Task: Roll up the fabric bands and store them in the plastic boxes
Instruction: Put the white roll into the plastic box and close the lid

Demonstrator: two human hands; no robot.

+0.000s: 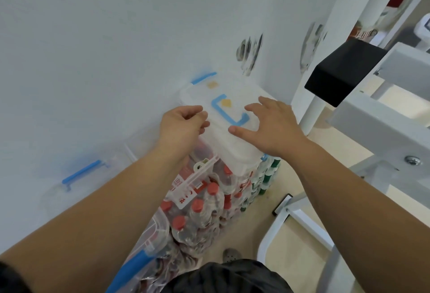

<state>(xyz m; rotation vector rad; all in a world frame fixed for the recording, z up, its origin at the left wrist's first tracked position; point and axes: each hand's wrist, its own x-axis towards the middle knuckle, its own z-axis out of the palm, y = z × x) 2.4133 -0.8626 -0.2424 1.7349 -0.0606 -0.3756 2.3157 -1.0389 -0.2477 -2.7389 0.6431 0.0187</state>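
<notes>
Clear plastic box (235, 153) at frame centre, perched on shrink-wrapped bottle packs (204, 204) by wall. Left hand (183, 127) curls fingers round left edge of lid (200, 97); right hand (272, 127) spread wide over right side, likely bracing for lift. Fabric bands not in view. Second box (76, 190) lower left.

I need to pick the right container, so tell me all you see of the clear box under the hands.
The clear plastic box is translucent, with its lid on; a blue handle lies flat on the lid and a blue clasp shows at the far end. It sits by the wall on packs of red-capped bottles. The left hand pinches the lid's left edge; the right hand lies spread on top. Contents cannot be seen.
</notes>
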